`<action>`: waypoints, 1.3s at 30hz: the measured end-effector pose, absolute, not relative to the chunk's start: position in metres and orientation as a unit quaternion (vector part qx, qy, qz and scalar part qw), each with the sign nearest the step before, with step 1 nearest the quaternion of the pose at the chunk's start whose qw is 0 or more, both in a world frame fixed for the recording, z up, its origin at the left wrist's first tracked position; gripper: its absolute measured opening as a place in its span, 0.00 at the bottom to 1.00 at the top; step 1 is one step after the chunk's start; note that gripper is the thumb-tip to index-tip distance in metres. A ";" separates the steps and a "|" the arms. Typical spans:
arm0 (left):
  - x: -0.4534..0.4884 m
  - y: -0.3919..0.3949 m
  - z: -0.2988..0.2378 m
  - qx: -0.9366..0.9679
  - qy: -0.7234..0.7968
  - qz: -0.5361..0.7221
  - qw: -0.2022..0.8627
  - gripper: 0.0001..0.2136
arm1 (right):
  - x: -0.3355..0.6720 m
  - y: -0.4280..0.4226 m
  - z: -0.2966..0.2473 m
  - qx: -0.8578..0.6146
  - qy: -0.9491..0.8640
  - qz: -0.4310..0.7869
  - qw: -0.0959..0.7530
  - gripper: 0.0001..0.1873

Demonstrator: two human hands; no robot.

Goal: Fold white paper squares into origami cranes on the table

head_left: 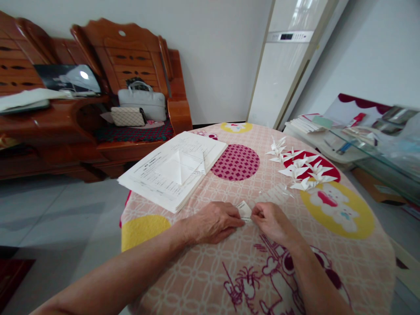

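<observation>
My left hand (215,221) and my right hand (271,221) rest on the round table (328,258), both pinched on a small folded piece of white paper (244,211) held between them. The fingers of each hand are closed on the paper's edges. A stack of printed sheets (170,173) lies to the left beyond my hands, with a folded white paper shape on top. Several finished white paper cranes (300,168) sit in a cluster at the far right of the table.
The table wears a pink patterned cloth with yellow and red circles. A wooden bench (98,109) with bags (142,103) stands behind at left. A tall white appliance (285,61) stands at the back; a glass shelf with papers (361,135) is at right.
</observation>
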State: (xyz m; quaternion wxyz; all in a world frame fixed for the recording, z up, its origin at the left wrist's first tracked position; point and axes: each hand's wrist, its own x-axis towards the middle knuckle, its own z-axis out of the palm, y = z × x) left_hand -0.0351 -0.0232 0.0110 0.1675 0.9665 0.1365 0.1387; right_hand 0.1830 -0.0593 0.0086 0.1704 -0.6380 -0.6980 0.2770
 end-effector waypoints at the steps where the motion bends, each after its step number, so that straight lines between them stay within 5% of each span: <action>1: -0.035 -0.024 0.011 0.967 0.141 0.133 0.163 0.10 | 0.183 -0.059 0.009 -0.640 -0.698 0.273 0.168 0.06; 39: -0.035 -0.024 0.011 0.964 0.155 0.124 0.177 0.09 | 0.187 -0.061 0.010 -0.686 -0.664 0.251 0.159 0.06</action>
